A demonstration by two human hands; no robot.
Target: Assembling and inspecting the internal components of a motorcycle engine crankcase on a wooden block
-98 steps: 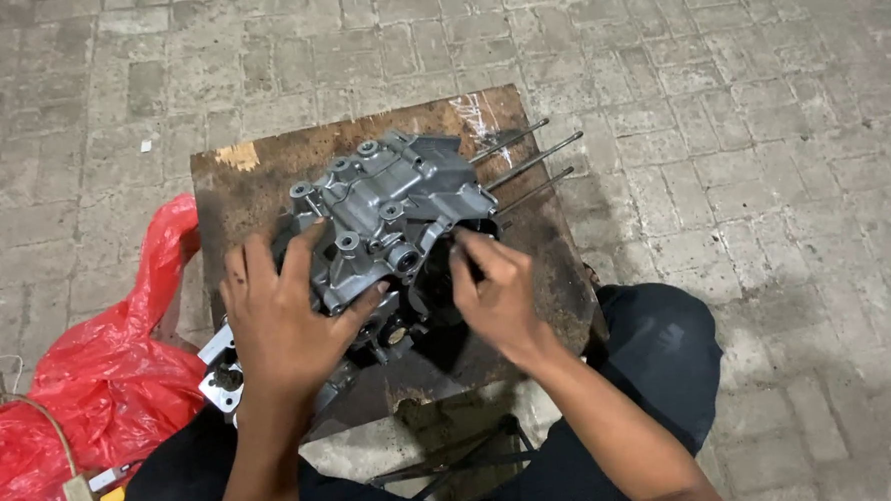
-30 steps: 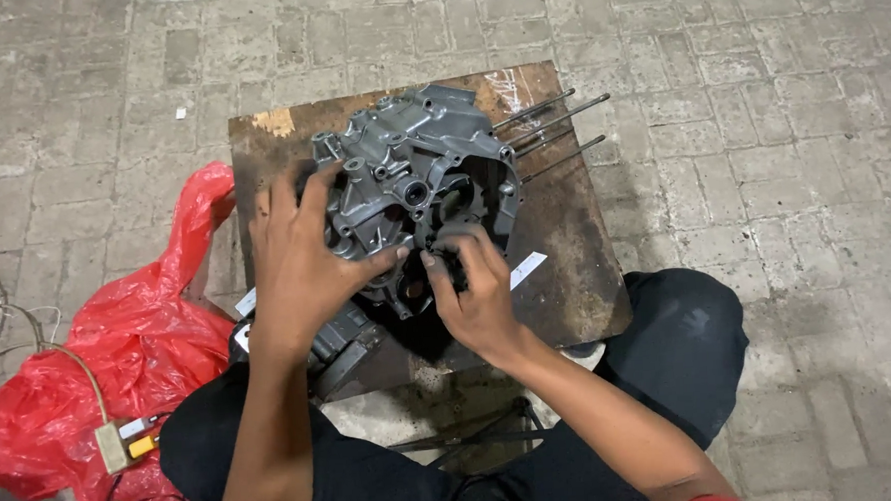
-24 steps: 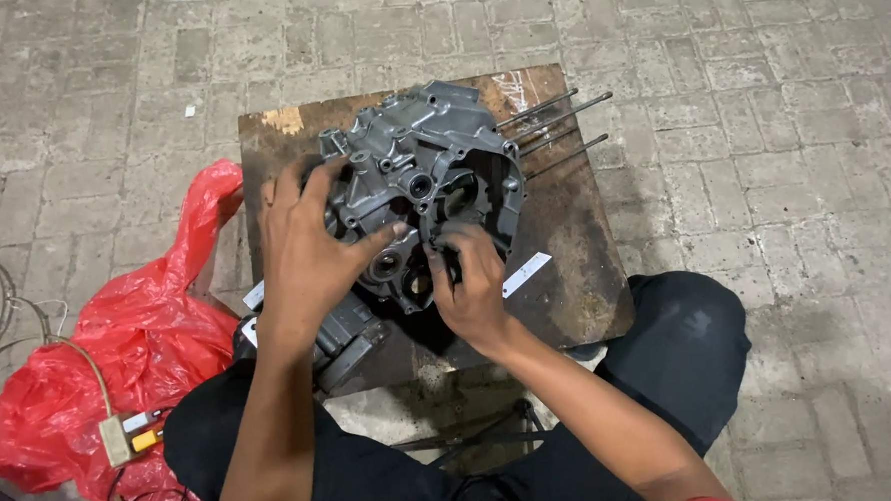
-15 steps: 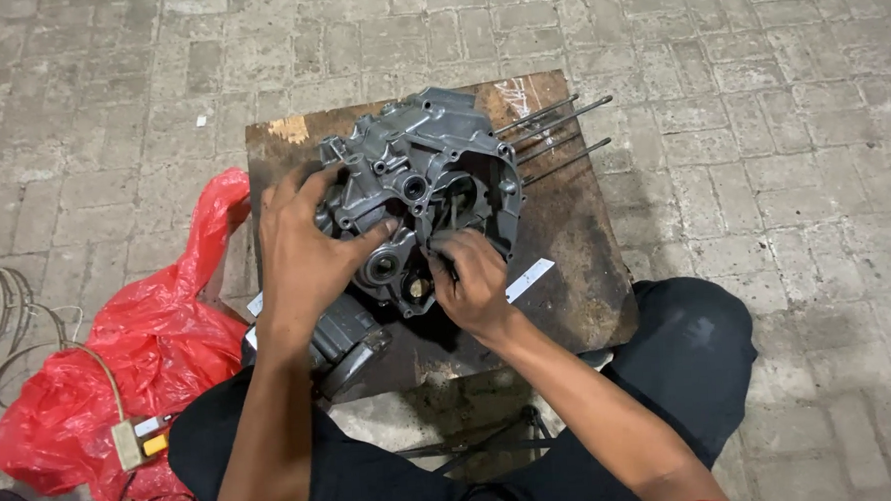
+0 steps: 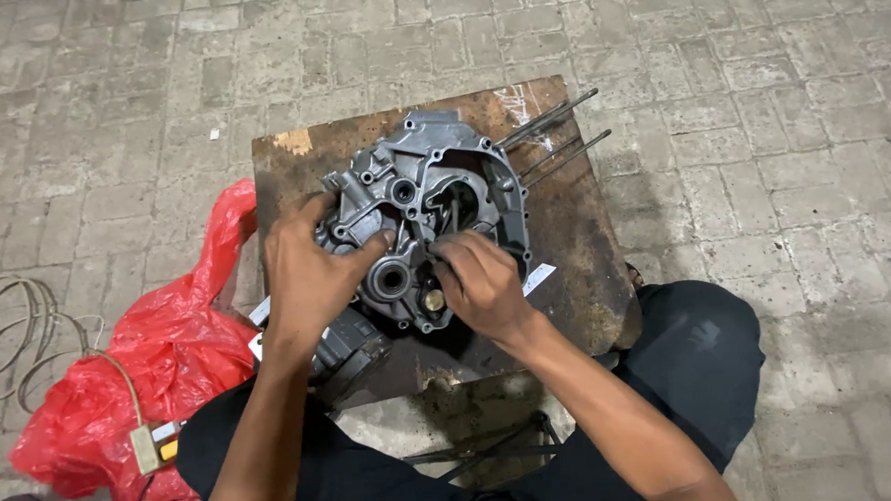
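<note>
Left hand (image 5: pixel 311 271) covers the casing's (image 5: pixel 433 196) left flank; what's under the palm can't be told. Right hand (image 5: pixel 482 284) hides the lower right of the casing, fingertips buried in the cavity, grip unclear. Dark part (image 5: pixel 355 350) below the left wrist mostly covered by the forearm. Red bag (image 5: pixel 150 364), left of that arm, cut off at the bottom edge.
</note>
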